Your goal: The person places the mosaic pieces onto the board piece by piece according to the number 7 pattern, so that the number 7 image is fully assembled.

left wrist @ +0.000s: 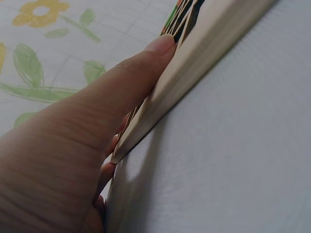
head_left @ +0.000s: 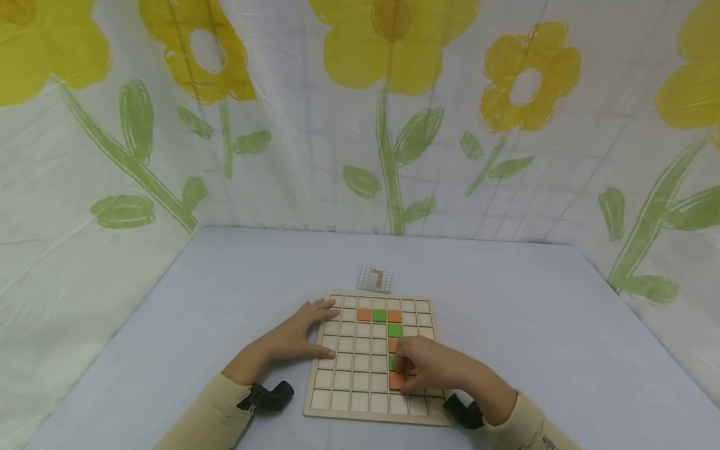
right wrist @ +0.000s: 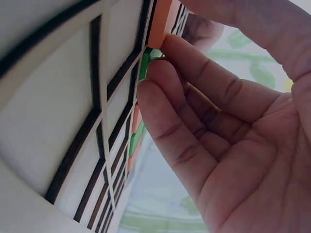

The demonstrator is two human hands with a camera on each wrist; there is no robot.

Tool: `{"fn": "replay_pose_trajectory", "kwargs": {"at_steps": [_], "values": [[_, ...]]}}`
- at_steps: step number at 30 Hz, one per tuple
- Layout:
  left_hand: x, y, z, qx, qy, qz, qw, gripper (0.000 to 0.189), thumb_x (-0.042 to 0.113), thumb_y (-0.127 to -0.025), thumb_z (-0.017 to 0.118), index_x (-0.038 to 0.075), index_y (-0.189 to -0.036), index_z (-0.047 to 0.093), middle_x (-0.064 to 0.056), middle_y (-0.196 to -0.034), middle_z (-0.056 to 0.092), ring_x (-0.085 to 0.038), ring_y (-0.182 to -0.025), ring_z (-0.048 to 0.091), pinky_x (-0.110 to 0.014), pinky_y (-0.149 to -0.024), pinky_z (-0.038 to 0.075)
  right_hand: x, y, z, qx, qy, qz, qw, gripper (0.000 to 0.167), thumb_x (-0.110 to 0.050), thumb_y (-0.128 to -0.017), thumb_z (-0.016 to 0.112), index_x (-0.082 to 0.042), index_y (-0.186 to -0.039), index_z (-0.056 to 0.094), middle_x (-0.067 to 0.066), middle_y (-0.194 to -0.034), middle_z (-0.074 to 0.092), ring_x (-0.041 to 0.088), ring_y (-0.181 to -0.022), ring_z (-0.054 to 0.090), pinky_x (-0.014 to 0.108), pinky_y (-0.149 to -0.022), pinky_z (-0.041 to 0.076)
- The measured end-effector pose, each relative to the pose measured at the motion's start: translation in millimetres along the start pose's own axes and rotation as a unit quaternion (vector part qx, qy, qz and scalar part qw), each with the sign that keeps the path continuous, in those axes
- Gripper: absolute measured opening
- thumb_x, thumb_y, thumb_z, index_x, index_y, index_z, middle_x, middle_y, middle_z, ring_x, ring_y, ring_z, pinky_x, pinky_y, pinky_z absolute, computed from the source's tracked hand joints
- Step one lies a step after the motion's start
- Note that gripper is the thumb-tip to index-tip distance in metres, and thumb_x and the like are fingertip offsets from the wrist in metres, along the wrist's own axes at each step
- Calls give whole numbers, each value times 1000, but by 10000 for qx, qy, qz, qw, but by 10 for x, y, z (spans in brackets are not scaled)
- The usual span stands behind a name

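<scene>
A wooden grid board [head_left: 343, 400] lies flat in front of me. Orange and green square tiles run along an upper row and down a column on it. My left hand [head_left: 298, 331] rests on the board's left side with fingers spread; its thumb [left wrist: 136, 68] lies over the edge. At the column's lower end, my right hand [head_left: 430, 362] pinches an orange tile [head_left: 397, 380] by thumb and fingertip. That orange tile [right wrist: 163, 24] stands a little proud of the grid in the right wrist view. Curled fingers partly cover the green tile [head_left: 392, 362] just above it.
A small card [head_left: 375, 279] printed with a coloured grid pattern lies beyond the board's far edge. The pale table [head_left: 169, 325] ends at a flower-printed curtain [head_left: 292, 156]. Black straps with curved mounts [head_left: 272, 397] sit on both wrists.
</scene>
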State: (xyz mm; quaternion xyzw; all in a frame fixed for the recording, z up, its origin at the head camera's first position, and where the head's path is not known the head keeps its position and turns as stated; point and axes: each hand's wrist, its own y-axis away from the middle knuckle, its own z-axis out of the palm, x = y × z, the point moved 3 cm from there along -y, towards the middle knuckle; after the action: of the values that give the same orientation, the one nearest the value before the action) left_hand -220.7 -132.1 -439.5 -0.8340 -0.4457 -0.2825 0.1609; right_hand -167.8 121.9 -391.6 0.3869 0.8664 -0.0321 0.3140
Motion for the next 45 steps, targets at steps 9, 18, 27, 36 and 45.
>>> {"fn": "replay_pose_trajectory", "kwargs": {"at_steps": [9, 18, 27, 36, 45], "values": [[-13, -2, -3, -6, 48, 34, 10000, 84, 51, -69, 75, 14, -138, 45, -8, -154, 27, -31, -144, 15, -51, -119, 4, -1, -4, 4, -17, 135, -113, 9998, 16, -18, -74, 78, -11, -80, 65, -9, -76, 52, 1, -67, 44, 13, -58, 44], [-13, -7, 4, -5, 79, -7, 10000, 85, 51, -68, 76, 14, -138, 45, -8, -154, 27, -31, -144, 15, -51, -119, 4, 31, -10, 3, -17, 80, -77, 9999, 17, -18, -73, 79, -14, -77, 63, -9, -74, 53, 2, -66, 44, 14, -57, 42], [-17, -6, 4, -14, 86, -4, 10000, 85, 51, -68, 76, 14, -138, 45, -7, -154, 27, -30, -145, 15, -50, -119, 4, 17, -2, -1, -4, -53, -118, 9999, 18, -19, -73, 79, -12, -81, 64, -10, -78, 54, 0, -69, 47, 13, -60, 46], [-19, 11, 2, -9, 80, 19, 10000, 85, 51, -69, 75, 14, -138, 44, -8, -154, 27, -31, -144, 14, -50, -119, 4, 49, -24, 11, -5, -186, -223, 9996, 16, -17, -74, 79, -13, -80, 64, -10, -77, 55, -2, -68, 49, 13, -61, 48], [-1, -2, -4, -13, 47, 96, 9999, 84, 50, -70, 75, 12, -138, 44, -9, -153, 27, -31, -144, 15, -50, -119, 4, 59, -19, -17, -15, -335, -217, 9992, 17, -20, -74, 78, -13, -81, 64, -8, -79, 57, 1, -69, 52, 14, -61, 48]]}}
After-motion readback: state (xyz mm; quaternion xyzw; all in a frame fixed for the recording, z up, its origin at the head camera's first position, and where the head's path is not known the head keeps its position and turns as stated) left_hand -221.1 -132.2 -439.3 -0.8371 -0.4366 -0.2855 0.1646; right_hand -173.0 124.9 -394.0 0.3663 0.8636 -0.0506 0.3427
